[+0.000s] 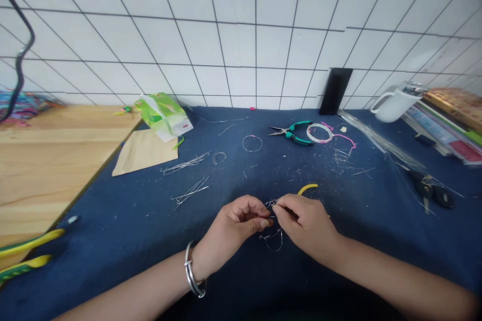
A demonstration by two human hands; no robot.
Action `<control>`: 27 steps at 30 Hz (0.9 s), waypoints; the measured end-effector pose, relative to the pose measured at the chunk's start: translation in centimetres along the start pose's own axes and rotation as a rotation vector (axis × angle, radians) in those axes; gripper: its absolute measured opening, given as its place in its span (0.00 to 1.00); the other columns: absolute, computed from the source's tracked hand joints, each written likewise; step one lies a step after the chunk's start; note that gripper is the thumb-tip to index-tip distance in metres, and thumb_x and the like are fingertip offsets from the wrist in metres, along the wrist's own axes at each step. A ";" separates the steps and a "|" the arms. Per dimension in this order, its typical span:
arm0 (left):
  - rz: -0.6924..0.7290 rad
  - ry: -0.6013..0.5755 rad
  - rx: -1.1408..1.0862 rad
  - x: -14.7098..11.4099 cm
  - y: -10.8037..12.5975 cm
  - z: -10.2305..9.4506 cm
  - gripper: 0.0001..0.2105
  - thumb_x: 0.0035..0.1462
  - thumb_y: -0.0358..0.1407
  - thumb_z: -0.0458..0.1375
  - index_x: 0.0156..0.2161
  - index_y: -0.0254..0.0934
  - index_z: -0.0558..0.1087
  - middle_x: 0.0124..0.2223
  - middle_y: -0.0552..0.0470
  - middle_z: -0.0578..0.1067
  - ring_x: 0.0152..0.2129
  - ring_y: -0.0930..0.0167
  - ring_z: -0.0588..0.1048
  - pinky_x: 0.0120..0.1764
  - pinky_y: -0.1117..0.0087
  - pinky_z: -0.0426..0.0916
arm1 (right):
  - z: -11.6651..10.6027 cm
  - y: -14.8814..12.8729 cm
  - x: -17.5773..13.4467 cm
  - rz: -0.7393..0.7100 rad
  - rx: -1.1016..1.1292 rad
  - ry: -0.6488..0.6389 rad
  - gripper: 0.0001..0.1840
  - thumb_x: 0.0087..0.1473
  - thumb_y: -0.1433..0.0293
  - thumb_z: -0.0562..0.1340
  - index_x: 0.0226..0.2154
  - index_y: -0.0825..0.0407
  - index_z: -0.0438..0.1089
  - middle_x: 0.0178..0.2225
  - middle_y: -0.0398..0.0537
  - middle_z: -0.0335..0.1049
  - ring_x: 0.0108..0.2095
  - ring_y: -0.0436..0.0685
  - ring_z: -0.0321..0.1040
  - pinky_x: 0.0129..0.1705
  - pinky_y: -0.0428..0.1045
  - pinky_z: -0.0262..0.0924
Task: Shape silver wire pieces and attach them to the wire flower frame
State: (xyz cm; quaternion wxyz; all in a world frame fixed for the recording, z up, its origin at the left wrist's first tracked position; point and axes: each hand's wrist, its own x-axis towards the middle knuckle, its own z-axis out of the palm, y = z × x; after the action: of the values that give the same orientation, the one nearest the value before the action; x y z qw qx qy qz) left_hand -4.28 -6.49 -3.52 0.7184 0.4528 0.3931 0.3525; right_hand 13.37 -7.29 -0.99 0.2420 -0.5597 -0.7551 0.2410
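Near the front of the dark blue work surface, my left hand [244, 218] and my right hand [303, 223] meet, each in a pinch. Between the fingertips is a thin silver wire piece [274, 243], part of it bent into a loop that hangs below my fingers. Small reddish specks show on it; its finer shape is partly hidden. A silver bangle [193, 273] is round my left wrist. Just behind my right hand, a yellow curved handle [308, 188] sticks out, the rest of that tool covered by the hand.
Several cut wires [188, 193] and a wire ring [252, 143] lie beyond my hands. Teal-handled pliers [291, 133] rest near a white coil [319, 133]. Yellow-green handles [33, 248] are at left. A green packet [163, 113], white mug [395, 103] and keys [427, 190] lie around.
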 end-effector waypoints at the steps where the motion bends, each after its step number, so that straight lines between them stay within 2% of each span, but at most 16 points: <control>1: -0.009 0.008 0.004 0.0 0.0 0.0 0.08 0.48 0.28 0.61 0.35 0.34 0.69 0.33 0.52 0.74 0.32 0.73 0.73 0.36 0.71 0.67 | 0.0 -0.1 0.1 0.006 0.005 0.005 0.11 0.53 0.71 0.54 0.21 0.52 0.61 0.21 0.38 0.63 0.23 0.47 0.59 0.26 0.44 0.49; 4: -0.018 0.025 0.010 -0.1 0.1 -0.1 0.08 0.48 0.29 0.61 0.36 0.34 0.68 0.33 0.52 0.74 0.31 0.72 0.73 0.35 0.72 0.66 | -0.1 -0.5 0.2 0.004 0.070 0.007 0.10 0.53 0.73 0.55 0.21 0.52 0.63 0.22 0.39 0.64 0.24 0.47 0.60 0.28 0.43 0.51; 8: 0.022 0.018 0.033 -0.3 0.3 -0.4 0.04 0.54 0.33 0.57 0.35 0.33 0.69 0.33 0.50 0.74 0.32 0.72 0.72 0.35 0.71 0.65 | -0.4 -1.3 0.1 0.026 0.202 0.017 0.08 0.53 0.74 0.55 0.26 0.51 0.69 0.26 0.40 0.67 0.28 0.48 0.63 0.32 0.43 0.55; 16: 0.096 0.065 0.099 -0.8 0.2 -0.7 0.02 0.53 0.31 0.58 0.33 0.35 0.70 0.33 0.53 0.73 0.32 0.74 0.69 0.38 0.73 0.63 | -0.2 -2.2 -0.8 0.224 0.420 -0.058 0.07 0.53 0.71 0.55 0.28 0.51 0.68 0.20 0.38 0.64 0.22 0.47 0.62 0.26 0.42 0.56; 20: 0.111 0.093 0.134 -0.6 0.1 -0.8 0.02 0.52 0.31 0.58 0.32 0.35 0.70 0.32 0.52 0.73 0.31 0.73 0.70 0.37 0.72 0.64 | 0.1 -2.1 -1.1 0.248 0.422 -0.057 0.07 0.54 0.71 0.54 0.28 0.51 0.67 0.19 0.37 0.64 0.21 0.46 0.63 0.24 0.41 0.55; 27: 0.118 0.098 0.185 -0.4 0.0 -0.9 0.02 0.51 0.30 0.58 0.32 0.35 0.71 0.32 0.51 0.74 0.31 0.71 0.72 0.38 0.70 0.66 | 0.7 -1.4 -1.1 0.191 0.337 -0.034 0.08 0.56 0.71 0.52 0.29 0.51 0.65 0.18 0.37 0.65 0.20 0.46 0.63 0.27 0.42 0.56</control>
State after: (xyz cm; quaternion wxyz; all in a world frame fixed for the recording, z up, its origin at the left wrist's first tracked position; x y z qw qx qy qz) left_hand -5.21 -6.54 -3.68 0.6313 0.5218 0.4314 0.3782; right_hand 12.19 -8.82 -0.69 0.2957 -0.5762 -0.6515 0.3952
